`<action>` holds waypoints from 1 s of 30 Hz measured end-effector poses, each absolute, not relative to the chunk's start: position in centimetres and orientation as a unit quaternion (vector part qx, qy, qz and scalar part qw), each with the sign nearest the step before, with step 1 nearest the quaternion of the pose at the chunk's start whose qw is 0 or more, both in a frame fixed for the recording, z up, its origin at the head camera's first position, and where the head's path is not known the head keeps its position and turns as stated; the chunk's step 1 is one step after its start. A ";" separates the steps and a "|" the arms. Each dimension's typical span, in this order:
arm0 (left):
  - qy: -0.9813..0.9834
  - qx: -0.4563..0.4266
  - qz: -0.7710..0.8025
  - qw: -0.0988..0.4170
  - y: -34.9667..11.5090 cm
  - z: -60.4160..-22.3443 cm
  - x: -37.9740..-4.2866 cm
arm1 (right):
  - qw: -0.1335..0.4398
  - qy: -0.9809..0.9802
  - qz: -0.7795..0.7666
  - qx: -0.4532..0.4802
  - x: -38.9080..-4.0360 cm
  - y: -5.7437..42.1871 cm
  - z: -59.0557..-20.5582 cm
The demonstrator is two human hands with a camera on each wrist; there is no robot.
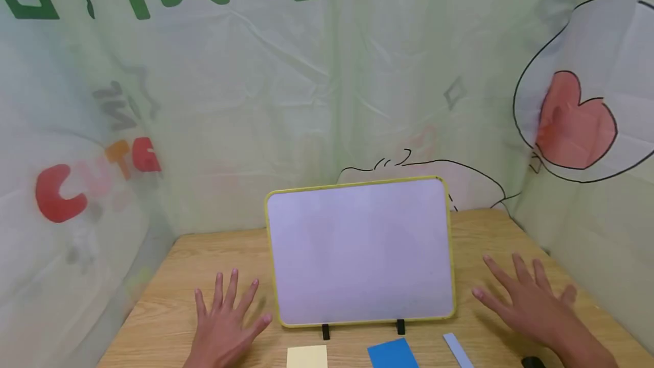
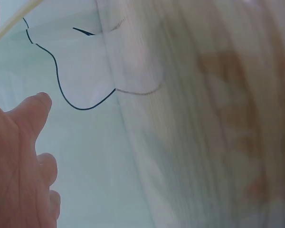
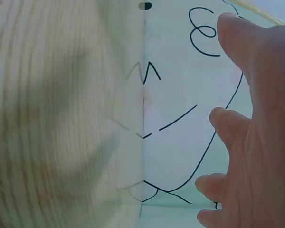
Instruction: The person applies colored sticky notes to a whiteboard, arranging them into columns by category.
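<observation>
My left hand [image 1: 223, 320] is spread with straight fingers at the left of the whiteboard [image 1: 360, 251], apart from it and holding nothing. On the other side, my right hand [image 1: 536, 302] also has its fingers spread, and nothing is in it. The whiteboard has a yellow frame and a blank face, and leans back on two black feet. In front of it lie a cream paper square [image 1: 307, 356], a blue paper square [image 1: 393, 354] and a thin pale strip [image 1: 458, 350], all cut by the lower edge of the head view. Both wrist views show the hands [image 2: 14, 161] [image 3: 270, 123] gripping nothing.
A wooden table [image 1: 219, 249] carries everything. Printed curtains [image 1: 245, 101] with letters and cartoon drawings stand behind it and at both sides. Part of a black object [image 1: 533, 362] shows near the right forearm at the bottom edge.
</observation>
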State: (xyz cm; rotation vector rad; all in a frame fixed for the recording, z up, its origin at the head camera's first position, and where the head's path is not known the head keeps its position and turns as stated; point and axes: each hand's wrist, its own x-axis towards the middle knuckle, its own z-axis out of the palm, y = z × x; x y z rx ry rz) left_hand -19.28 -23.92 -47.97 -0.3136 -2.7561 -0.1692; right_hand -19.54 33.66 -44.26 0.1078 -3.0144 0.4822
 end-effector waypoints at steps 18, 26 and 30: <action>-0.978 -0.091 -0.053 0.180 -24.0 -47.8 -17.7 | 0.085 -0.984 0.143 0.063 -18.4 32.5 -45.1; -0.979 -0.078 -0.054 0.181 -24.2 -47.9 -17.0 | 0.083 -0.985 0.139 0.064 -18.4 32.2 -45.3; -0.981 -0.073 -0.055 0.170 -24.0 -48.3 -16.6 | 0.092 -0.984 0.135 0.067 -18.3 32.1 -45.4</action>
